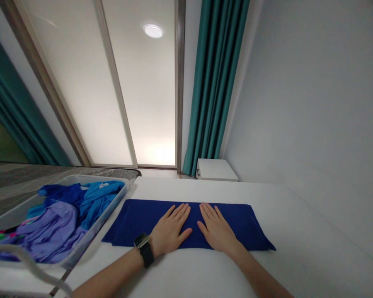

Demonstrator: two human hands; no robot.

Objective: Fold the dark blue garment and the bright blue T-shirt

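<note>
A dark blue cloth (236, 219), folded into a long flat strip, lies across the white table (186, 273). My left hand (170, 231), with a black watch on its wrist, rests palm down on the cloth left of its middle, fingers spread. Just to the right, my right hand (216, 229) also lies flat on the cloth with its fingers stretched out. A gap of cloth shows between the two thumbs. Neither hand grips anything.
At the left stands a translucent bin (104, 217) with blue and purple clothes (54, 225). A pale curved tube (34, 265) crosses the lower left corner. Beyond the table are a small white cabinet (217, 169), a teal curtain (214, 82) and frosted sliding doors (149, 103).
</note>
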